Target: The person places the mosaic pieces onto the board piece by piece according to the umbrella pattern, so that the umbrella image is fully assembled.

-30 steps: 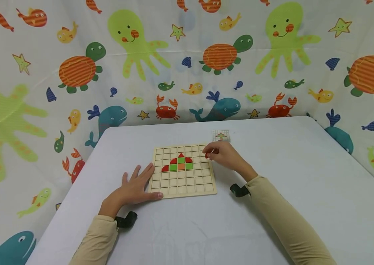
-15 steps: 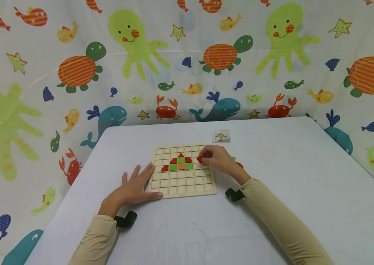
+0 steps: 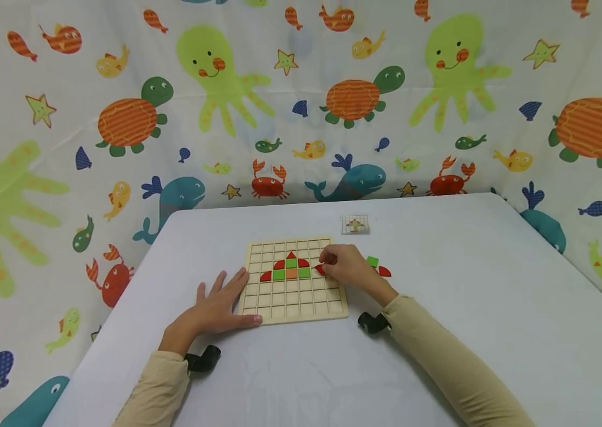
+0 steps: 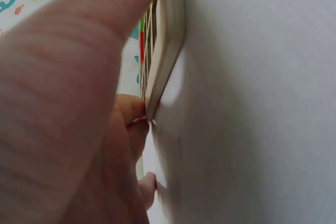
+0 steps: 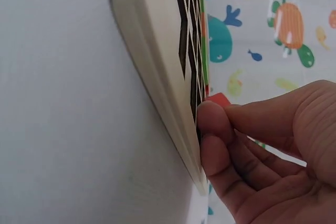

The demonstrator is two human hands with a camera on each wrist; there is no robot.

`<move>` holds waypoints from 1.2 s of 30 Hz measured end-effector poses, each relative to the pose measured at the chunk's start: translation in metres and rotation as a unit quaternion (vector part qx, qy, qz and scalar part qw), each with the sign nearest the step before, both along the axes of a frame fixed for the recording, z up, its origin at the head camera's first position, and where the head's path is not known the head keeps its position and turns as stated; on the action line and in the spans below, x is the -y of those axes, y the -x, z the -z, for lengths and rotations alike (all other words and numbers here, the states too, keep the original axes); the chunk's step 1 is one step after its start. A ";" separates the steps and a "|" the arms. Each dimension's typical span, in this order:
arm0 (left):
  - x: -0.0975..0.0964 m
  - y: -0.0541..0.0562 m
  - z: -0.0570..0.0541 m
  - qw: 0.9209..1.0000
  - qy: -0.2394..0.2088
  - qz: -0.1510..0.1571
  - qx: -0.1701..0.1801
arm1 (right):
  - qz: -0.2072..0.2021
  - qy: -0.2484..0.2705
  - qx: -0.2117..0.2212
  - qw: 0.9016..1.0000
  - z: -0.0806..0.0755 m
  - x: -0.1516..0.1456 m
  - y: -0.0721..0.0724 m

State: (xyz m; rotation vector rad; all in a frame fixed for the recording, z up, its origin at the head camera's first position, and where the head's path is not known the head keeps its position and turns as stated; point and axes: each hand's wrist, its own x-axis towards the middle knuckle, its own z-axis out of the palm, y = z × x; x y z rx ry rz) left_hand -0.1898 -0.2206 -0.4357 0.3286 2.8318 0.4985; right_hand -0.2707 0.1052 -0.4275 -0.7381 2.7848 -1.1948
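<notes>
A square wooden grid board (image 3: 292,303) lies on the table with several flat pieces set in its cells. Among these are a red triangle (image 3: 291,255) on top, green squares (image 3: 278,275), an orange square (image 3: 291,273) and red rounded pieces (image 3: 266,276). My left hand (image 3: 214,309) rests with spread fingers along the board's left side, thumb at the near left corner. Between thumb and fingertips, my right hand (image 3: 350,267) pinches a small red piece (image 5: 219,99) low over the grid, right of the coloured pattern. The fingers cover much of that piece.
Beyond the board's far right corner lies a small card (image 3: 354,224) printed with a gridded pattern. A loose green square (image 3: 372,261) and a red rounded piece (image 3: 384,271) lie right of the board, partly behind my right hand. A patterned curtain (image 3: 301,136) hangs behind the table.
My right hand has moved left and nearer from the board's far right corner, carrying the red piece inward. The card and loose pieces have come into view. My left hand stays put.
</notes>
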 end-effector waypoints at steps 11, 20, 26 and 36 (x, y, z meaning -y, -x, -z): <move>0.000 -0.004 0.002 1.000 -0.002 -0.002 0.000 | 0.023 0.002 -0.021 1.000 0.006 0.004 -0.006; -0.001 -0.005 0.001 1.000 -0.008 -0.005 -0.004 | 0.008 -0.029 -0.053 0.998 0.006 0.006 -0.011; -0.003 -0.008 -0.002 1.000 -0.012 -0.002 -0.003 | 0.025 -0.060 -0.047 0.997 0.003 0.007 -0.011; -0.002 -0.007 -0.003 1.000 -0.011 -0.002 -0.001 | -0.007 -0.085 -0.027 0.996 0.005 0.005 -0.011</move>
